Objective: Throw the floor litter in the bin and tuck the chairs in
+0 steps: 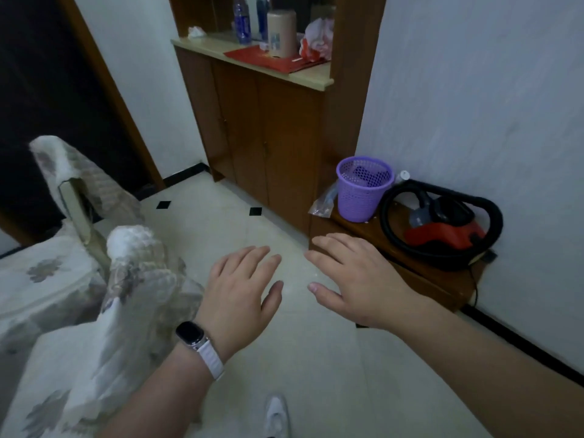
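Observation:
A purple mesh bin stands on a low wooden stand against the right wall, with something dark inside it. My left hand, with a watch on its wrist, and my right hand hover palm down over the pale tiled floor, fingers spread, holding nothing. Chairs under floral fabric covers fill the left side, close to my left forearm. No litter shows on the visible floor.
A red and black vacuum cleaner with a coiled hose sits beside the bin. A clear plastic bag lies left of the bin. A brown cabinet carries bottles and bags. A dark doorway opens at left. My white shoe shows below.

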`<action>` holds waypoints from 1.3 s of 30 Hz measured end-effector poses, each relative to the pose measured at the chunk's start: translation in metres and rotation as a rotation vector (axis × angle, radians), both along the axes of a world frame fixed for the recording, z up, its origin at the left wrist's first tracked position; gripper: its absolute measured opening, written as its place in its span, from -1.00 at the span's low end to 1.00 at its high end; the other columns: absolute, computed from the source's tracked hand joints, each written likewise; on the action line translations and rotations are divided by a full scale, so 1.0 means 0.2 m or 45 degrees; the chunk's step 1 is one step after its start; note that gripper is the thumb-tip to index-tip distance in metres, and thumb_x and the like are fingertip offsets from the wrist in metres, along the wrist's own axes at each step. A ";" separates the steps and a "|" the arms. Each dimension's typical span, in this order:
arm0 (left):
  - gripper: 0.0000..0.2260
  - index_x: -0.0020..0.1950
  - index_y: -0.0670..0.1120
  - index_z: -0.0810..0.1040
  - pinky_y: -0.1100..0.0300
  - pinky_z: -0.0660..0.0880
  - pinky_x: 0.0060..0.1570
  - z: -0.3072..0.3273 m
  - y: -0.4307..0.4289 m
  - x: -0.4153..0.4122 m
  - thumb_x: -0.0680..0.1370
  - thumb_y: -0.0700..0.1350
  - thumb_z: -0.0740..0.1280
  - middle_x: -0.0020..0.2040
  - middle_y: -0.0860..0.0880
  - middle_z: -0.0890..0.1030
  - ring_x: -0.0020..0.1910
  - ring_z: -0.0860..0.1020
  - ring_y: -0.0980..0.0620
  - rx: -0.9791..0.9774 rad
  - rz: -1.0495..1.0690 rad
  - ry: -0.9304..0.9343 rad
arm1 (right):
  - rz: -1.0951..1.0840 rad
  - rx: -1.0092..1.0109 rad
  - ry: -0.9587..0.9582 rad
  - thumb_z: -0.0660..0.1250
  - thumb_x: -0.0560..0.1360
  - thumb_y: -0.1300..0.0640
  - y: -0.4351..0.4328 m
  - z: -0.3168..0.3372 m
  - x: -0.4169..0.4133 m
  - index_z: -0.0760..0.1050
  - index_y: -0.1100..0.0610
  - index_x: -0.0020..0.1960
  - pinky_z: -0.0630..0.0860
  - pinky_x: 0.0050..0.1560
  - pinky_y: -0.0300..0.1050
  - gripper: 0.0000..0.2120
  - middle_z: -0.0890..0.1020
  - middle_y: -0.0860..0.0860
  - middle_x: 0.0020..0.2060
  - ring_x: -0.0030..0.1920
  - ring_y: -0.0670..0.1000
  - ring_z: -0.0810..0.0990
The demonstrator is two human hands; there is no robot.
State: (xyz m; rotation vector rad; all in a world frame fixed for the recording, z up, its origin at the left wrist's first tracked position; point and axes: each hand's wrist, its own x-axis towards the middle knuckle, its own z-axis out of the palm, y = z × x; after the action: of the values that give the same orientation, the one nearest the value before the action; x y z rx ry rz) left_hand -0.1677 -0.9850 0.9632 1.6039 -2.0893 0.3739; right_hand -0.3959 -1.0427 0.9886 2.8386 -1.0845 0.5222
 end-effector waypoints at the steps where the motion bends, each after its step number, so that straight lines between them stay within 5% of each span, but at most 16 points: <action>1: -0.68 0.21 -0.08 0.59 -0.02 0.44 0.14 0.00 -0.11 0.05 0.52 0.03 0.28 0.20 -0.08 0.60 0.19 0.54 -0.13 0.003 -0.007 0.017 | -0.021 0.008 0.012 0.18 0.56 -0.18 -0.09 0.01 0.04 0.51 0.09 0.30 0.41 0.21 0.07 -0.54 0.52 0.08 0.26 0.29 0.14 0.45; 21: -0.66 0.25 -0.05 0.57 -0.01 0.38 0.22 0.02 -1.52 0.76 0.54 0.05 0.27 0.24 -0.05 0.58 0.23 0.51 -0.08 0.078 0.014 -0.053 | -0.007 0.030 0.044 0.14 0.57 -0.21 -1.56 0.00 0.76 0.47 0.06 0.34 0.35 0.27 0.01 -0.52 0.50 0.04 0.32 0.33 0.08 0.42; 39: -0.64 0.25 -0.05 0.58 -0.02 0.39 0.15 0.19 -2.33 1.14 0.54 0.07 0.24 0.22 -0.04 0.60 0.22 0.52 -0.10 0.080 0.573 -0.191 | 0.503 0.050 -0.127 0.12 0.58 -0.17 -2.82 0.02 1.32 0.47 0.09 0.33 0.38 0.24 0.03 -0.53 0.52 0.06 0.27 0.29 0.10 0.43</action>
State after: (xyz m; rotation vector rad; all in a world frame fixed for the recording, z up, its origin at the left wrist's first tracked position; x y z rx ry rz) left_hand 0.0611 -1.4511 1.0015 2.1434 -1.8412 0.5980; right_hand -0.1329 -1.6070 0.9922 3.1022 -0.5434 0.6783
